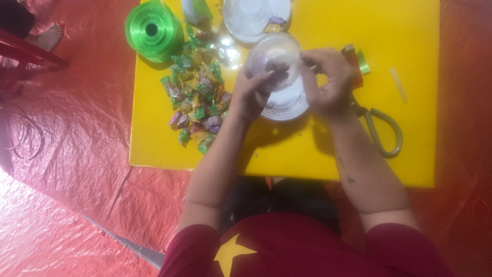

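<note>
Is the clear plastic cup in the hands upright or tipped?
Tipped: the clear cup, held between left hand and right hand, shows a round end to the camera.

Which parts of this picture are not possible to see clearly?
- Head view: inside of the clear plastic cup, blurred and covered by the left hand and right hand.
- Scissors: blades hidden under the right hand.
- Green ribbon roll and upper clear dish: cut off by the top edge.
</note>
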